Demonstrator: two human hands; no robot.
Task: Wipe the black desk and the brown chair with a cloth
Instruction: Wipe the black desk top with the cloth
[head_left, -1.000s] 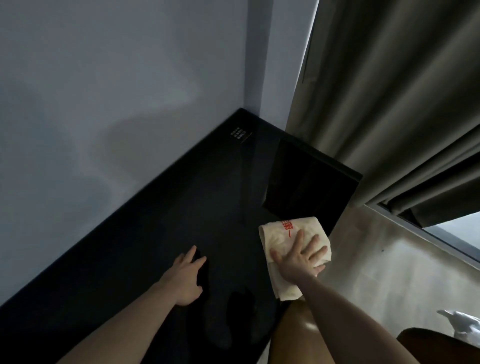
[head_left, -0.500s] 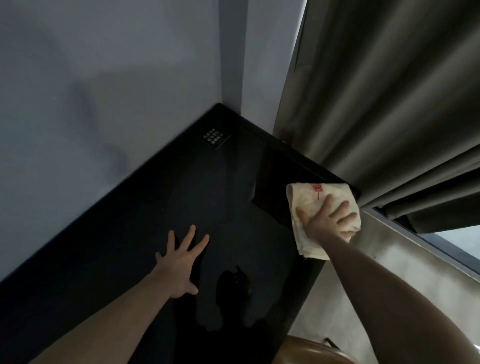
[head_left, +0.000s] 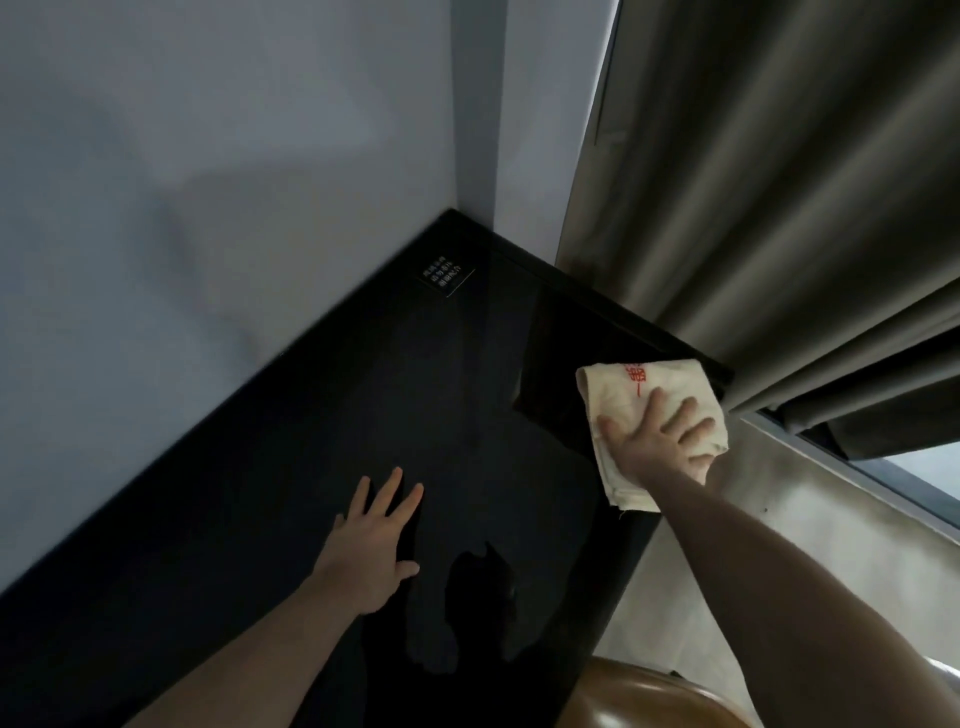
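The glossy black desk (head_left: 322, 467) runs from the lower left to a far corner against the wall. A folded cream cloth (head_left: 628, 387) with red characters lies at the desk's right end, near its edge. My right hand (head_left: 660, 441) presses flat on the cloth with fingers spread. My left hand (head_left: 371, 540) rests flat on the desk top, fingers straight and apart, well left of the cloth. The brown chair (head_left: 649, 696) shows only as a curved shiny top at the bottom edge, right of the desk.
A small label with pale characters (head_left: 447, 275) sits near the desk's far corner. Grey curtains (head_left: 779, 208) hang close behind the desk's right end. A grey wall (head_left: 208, 182) bounds the desk's far side. Pale floor (head_left: 753, 519) lies to the right.
My right hand has slid the cloth away along the desk's right edge toward the curtain-side corner. My left hand has flattened and spread its fingers on the desk top.
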